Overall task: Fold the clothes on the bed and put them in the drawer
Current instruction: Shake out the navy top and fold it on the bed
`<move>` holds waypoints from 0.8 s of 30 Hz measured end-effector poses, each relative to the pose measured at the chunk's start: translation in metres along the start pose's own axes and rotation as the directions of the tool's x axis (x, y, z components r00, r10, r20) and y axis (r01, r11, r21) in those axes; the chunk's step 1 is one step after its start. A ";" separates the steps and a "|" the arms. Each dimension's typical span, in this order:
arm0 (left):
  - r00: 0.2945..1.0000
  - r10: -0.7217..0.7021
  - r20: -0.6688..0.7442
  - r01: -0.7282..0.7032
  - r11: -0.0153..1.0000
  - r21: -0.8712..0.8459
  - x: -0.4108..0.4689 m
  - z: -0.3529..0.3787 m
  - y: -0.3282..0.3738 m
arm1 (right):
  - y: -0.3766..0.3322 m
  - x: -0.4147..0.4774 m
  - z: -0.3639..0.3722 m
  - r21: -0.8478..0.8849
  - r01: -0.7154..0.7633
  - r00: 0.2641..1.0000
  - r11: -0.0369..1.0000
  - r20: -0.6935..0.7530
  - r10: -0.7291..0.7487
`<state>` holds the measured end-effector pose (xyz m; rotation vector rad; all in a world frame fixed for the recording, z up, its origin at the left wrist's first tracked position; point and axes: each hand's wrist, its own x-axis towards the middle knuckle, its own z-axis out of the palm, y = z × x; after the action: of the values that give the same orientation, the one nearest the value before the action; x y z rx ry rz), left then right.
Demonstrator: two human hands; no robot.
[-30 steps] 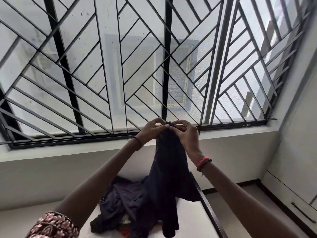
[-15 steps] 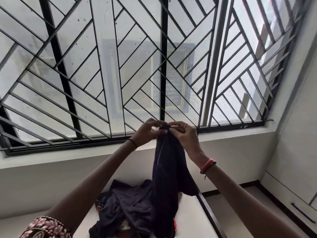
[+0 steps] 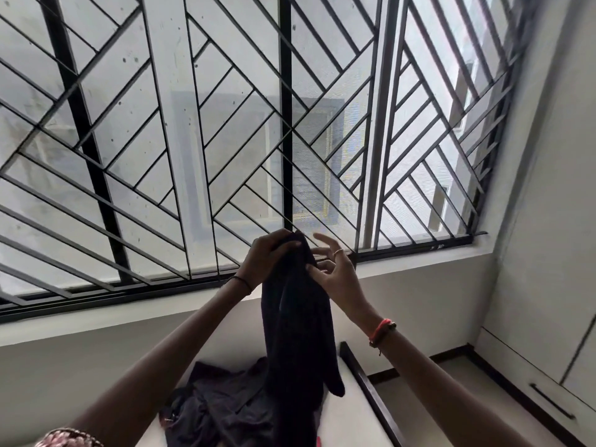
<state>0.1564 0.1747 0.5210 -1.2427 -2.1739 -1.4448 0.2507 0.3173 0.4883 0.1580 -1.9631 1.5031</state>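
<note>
A wide window with a black metal grille of slanted bars (image 3: 285, 124) fills the space above and behind both raised hands, and a plain white wall (image 3: 419, 285) runs below its sill, behind the wrists. Far beneath the hands lies the white bed surface (image 3: 351, 417), edged by a dark wooden frame rail (image 3: 371, 391) under the right forearm. A pale cabinet front with a dark bar handle (image 3: 553, 401) stands well to the right of the right arm. On the bed, under the left forearm, sits a crumpled pile of dark clothes (image 3: 219, 404). A long dark navy fabric garment (image 3: 296, 333) hangs straight down from the hands, its lower end reaching the pile. The left hand (image 3: 266, 259) grips the garment's top edge with curled fingers. The right hand (image 3: 338, 275), just beside it, is spread wide, only its thumb touching the cloth. A red thread bracelet (image 3: 382, 329) circles the right wrist, a thin black band (image 3: 243, 282) the left, and a small ring (image 3: 338, 251) sits on a right finger.
</note>
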 end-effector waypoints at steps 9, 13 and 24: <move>0.999 0.030 0.012 -0.031 0.989 0.146 0.029 -0.016 0.013 | 0.026 -0.003 -0.026 -0.174 -0.102 0.988 0.979 -0.129 0.080; 0.999 0.015 0.032 -0.020 0.984 0.179 0.041 -0.025 0.015 | 0.027 0.000 -0.034 -0.175 -0.082 0.986 0.981 -0.159 0.054; 0.999 0.006 0.032 -0.011 0.986 0.166 0.074 -0.046 0.034 | 0.060 -0.019 -0.042 -0.399 0.148 0.974 0.905 -0.099 -0.203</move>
<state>0.1263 0.1787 0.6095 -1.2216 -2.2539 -1.2201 0.2550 0.3695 0.4337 0.0542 -2.0310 0.9573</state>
